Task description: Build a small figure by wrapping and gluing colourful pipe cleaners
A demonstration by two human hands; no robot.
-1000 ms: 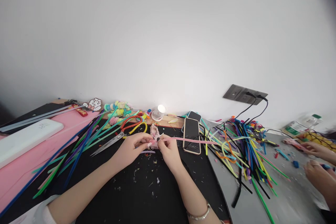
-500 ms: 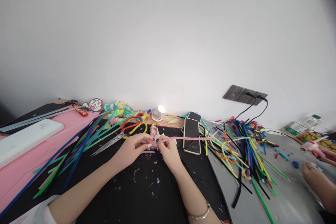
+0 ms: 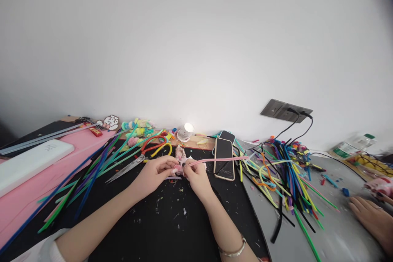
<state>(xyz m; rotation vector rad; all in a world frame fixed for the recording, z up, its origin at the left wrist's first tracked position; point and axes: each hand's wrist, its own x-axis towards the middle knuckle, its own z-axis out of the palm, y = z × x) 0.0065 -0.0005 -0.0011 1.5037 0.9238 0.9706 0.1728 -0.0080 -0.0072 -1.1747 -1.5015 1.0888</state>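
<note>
- Evidently, the left hand (image 3: 161,170) was pinched, thumb to fingers, on a small pink-and-white piece (image 3: 180,156), between the middle and the far edge of the black tabletop (image 3: 147,233).
- The right hand (image 3: 196,177) had its thumb and forefinger closed on a pink pipe cleaner (image 3: 211,160), right beside that piece; whether these fingertips also gripped the piece, the view was too small to tell.
- The pipe cleaner's free length ran toward the tabletop's right edge, across the pale-cased phone (image 3: 224,149). A knock on that loose end could have swung it and twisted the fingers' end out of place.
- The piece looked slight, so too firm a pinch from the left might have bent or flattened it.
- Its far tip pointed toward the paper cup (image 3: 186,132) by the far edge; a forward shove risked tipping the cup.
- The scissors (image 3: 140,159) lay just beyond the left wrist, blades aimed toward the tabletop's left side. An outward drift of that arm could have brought it against the metal.
- Scattered scraps (image 3: 184,211) nearer the front edge could have clung to the fuzzy strand, had it dropped there.
</note>
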